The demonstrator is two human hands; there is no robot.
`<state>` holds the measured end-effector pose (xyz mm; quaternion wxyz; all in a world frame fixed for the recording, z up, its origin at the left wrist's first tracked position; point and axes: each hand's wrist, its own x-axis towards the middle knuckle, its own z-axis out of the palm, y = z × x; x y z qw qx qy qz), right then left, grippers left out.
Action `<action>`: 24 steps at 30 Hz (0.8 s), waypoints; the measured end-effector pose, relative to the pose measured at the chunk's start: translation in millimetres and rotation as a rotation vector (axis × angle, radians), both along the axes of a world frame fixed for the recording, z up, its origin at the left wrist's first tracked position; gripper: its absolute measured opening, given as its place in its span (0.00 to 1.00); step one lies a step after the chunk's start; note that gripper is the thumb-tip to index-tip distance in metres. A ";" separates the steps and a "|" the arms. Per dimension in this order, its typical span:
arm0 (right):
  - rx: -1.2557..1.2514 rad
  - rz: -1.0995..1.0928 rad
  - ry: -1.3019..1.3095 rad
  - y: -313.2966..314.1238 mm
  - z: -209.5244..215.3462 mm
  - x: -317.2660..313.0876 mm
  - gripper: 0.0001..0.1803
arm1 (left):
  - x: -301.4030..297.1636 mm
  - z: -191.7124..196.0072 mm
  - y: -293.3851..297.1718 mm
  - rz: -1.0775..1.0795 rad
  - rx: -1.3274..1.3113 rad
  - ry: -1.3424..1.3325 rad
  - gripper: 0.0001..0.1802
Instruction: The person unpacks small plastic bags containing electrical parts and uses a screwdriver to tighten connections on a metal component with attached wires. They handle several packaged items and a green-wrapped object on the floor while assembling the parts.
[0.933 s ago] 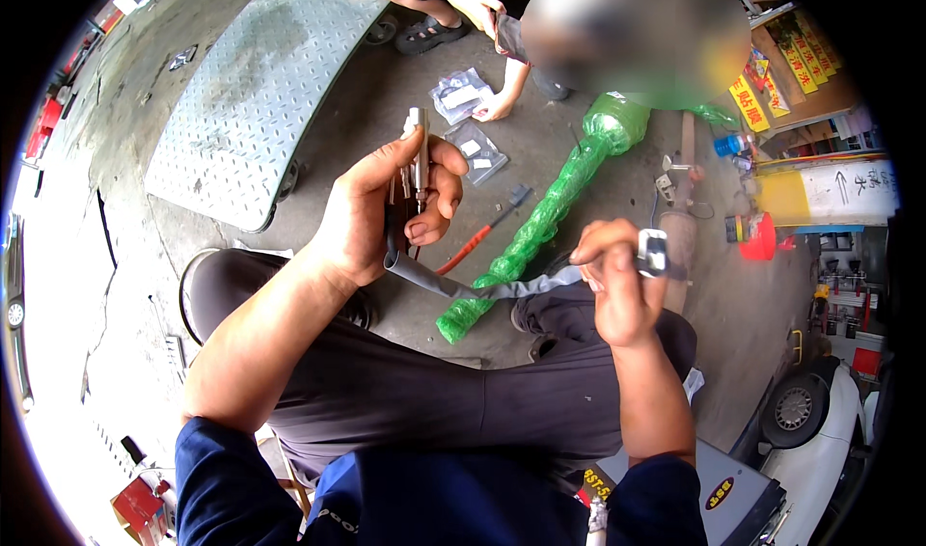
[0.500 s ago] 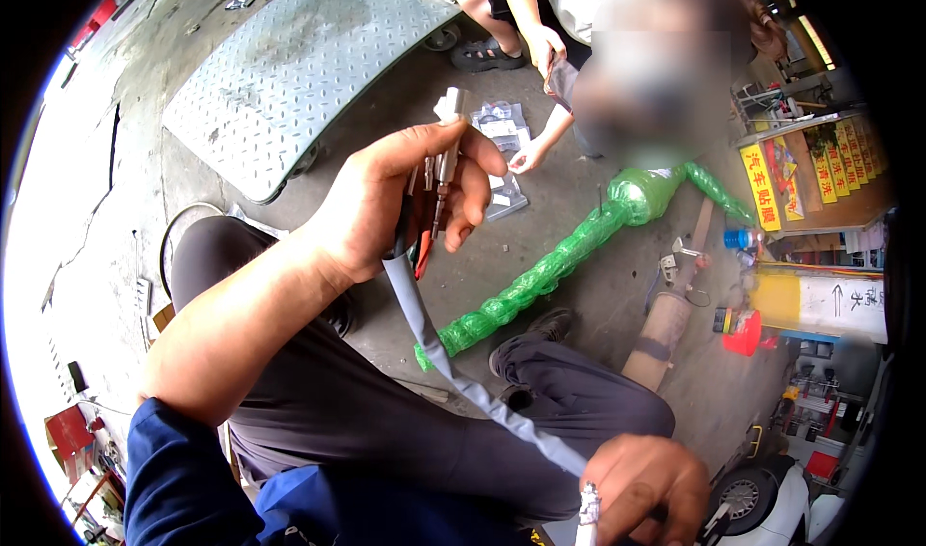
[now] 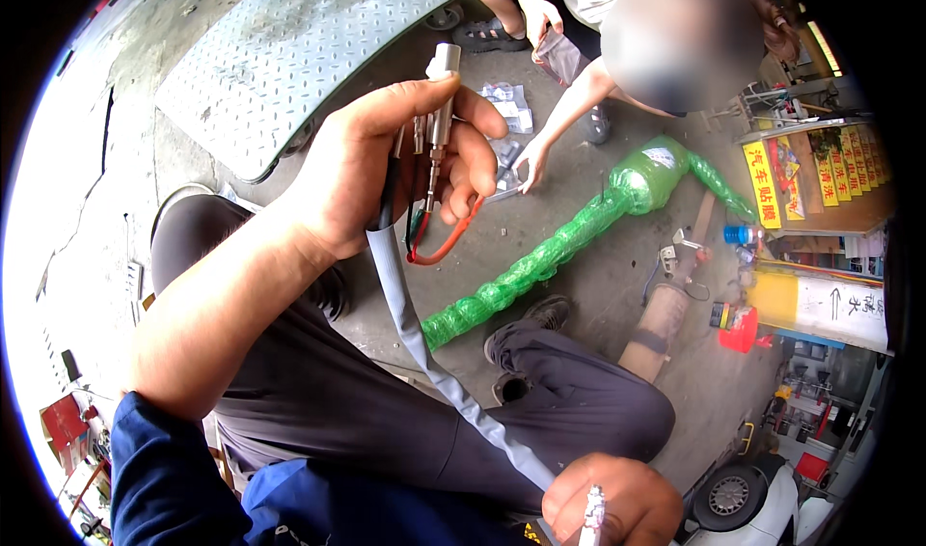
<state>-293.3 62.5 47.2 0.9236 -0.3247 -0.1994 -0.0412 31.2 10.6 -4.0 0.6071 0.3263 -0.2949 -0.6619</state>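
My left hand (image 3: pixel 386 165) is raised in the upper middle and grips a bundle of wires with metal plug ends (image 3: pixel 439 102); red, green and black wires loop out below my fingers. A flat grey cable sleeve (image 3: pixel 424 348) runs from that hand down across my lap. My right hand (image 3: pixel 608 503) sits at the bottom edge, closed on the lower end of the grey sleeve, with a cigarette (image 3: pixel 590 515) between its fingers. I sit with my dark trousers (image 3: pixel 405 411) below the cable.
A long part wrapped in green film (image 3: pixel 550 252) lies on the concrete. Another person crouches at the top, one hand (image 3: pixel 531 160) on small clear bags (image 3: pixel 506 102) on the ground. A checker-plate metal ramp (image 3: pixel 289 54) lies upper left. A cylindrical metal part (image 3: pixel 656 324) and cans (image 3: pixel 738 235) are at the right.
My left hand rose and came closer with the wires. My right hand dropped from the centre right to the bottom edge, stretching the grey sleeve across my lap. The view tilted down.
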 end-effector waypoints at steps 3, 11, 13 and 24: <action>0.049 0.077 0.077 -9.5 6.1 -1.4 0.29 | 3.0 1.2 1.0 -0.018 0.008 -0.008 0.31; -0.481 -0.929 0.412 -9.5 -3.5 -2.5 0.23 | 17.0 6.1 3.1 -0.010 -0.055 -0.023 0.32; -0.391 -1.000 0.602 -14.2 -8.3 8.6 0.23 | 21.7 9.6 3.5 -0.006 -0.087 -0.015 0.33; -0.128 -0.940 1.195 -38.3 -76.5 41.3 0.14 | 24.6 15.2 9.6 -0.064 -0.149 0.078 0.34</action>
